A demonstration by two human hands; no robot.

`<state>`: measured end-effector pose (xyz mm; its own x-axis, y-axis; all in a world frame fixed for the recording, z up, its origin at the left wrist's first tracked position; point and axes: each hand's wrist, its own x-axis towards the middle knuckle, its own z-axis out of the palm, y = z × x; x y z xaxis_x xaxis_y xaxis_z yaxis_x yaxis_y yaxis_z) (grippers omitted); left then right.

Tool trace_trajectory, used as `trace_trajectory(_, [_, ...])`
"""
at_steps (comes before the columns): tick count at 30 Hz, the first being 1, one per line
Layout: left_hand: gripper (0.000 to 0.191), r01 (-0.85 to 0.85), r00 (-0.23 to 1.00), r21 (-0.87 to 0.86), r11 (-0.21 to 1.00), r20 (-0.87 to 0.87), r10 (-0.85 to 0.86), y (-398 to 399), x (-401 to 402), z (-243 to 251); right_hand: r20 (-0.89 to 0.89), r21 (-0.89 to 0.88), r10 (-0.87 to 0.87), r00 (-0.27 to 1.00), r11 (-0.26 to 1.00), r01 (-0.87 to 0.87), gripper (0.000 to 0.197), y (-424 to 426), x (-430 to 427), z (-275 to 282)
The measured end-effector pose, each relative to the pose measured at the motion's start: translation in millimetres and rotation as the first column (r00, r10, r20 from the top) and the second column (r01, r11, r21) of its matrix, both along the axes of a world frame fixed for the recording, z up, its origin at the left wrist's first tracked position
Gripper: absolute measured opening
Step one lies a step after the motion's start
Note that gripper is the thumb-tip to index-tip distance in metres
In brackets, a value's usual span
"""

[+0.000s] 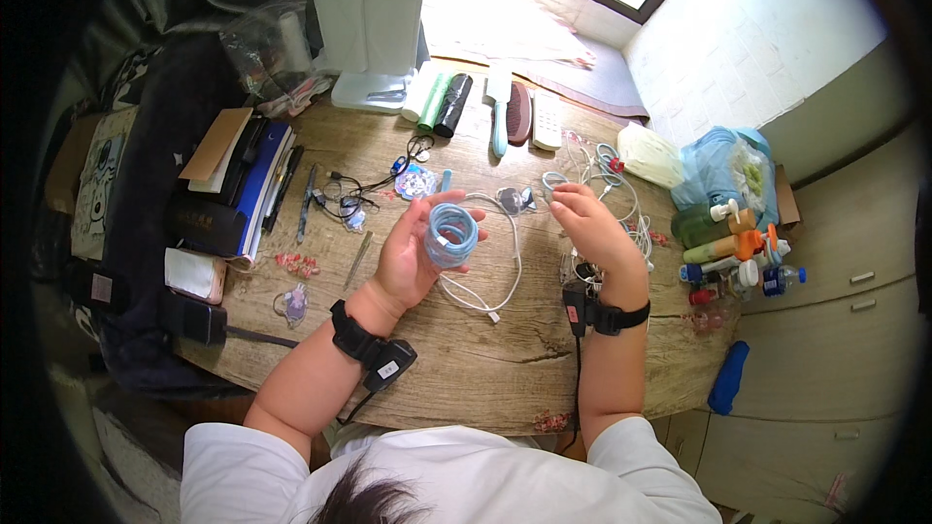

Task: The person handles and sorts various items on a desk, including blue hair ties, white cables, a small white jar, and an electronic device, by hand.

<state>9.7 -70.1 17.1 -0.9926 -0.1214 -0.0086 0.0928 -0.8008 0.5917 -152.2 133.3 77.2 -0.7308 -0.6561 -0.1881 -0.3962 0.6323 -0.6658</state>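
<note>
My left hand [408, 255] is raised over the middle of the wooden table, palm up. Its fingers and thumb curve around a stack of light blue hair ties [451, 233]. To the right, my right hand [593, 225] is bent down at the wrist, its fingers close together. A single light blue ring, probably another hair tie [555, 180], lies right at those fingertips; whether they pinch it is hidden. Beyond that hand is a tangle of white cables [633, 222] with more light blue rings [609, 157]. A white charging cable [515, 262] loops on the tabletop between both hands.
Black cables [349, 193], acrylic charms [416, 182] and pens [306, 204] lie left. Stacked books [266, 182] line the left edge. A folding mirror [371, 29], rolls [453, 105], a brush [499, 109] and comb [519, 113] stand behind. Bottles [717, 233] crowd the right edge.
</note>
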Motion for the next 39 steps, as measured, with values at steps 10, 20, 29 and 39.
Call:
trace_trajectory(10, [0.055,0.007,1.0,-0.024,1.0,0.022,-0.006,0.8,-1.0,-0.2,-0.003,-0.379,0.205,0.979,0.905,-0.191,0.034,2.7,53.0,60.6])
trace_trajectory(20, [0.054,-0.004,1.0,-0.034,0.999,0.023,0.005,0.1,-0.9,-0.2,-0.148,-0.316,0.382,0.912,0.856,-0.41,0.035,3.0,77.2,79.0])
trace_trajectory(29, [0.054,0.002,0.998,-0.042,0.999,0.065,0.001,0.3,-1.3,-1.6,-0.136,-0.258,0.446,0.885,0.846,-0.466,0.034,-8.7,81.9,75.8])
trace_trajectory(39, [0.056,0.051,0.998,-0.024,0.998,0.045,-0.05,0.7,-1.5,-0.9,-0.106,-0.234,0.424,0.9,0.869,-0.437,0.033,-8.9,72.5,62.1])
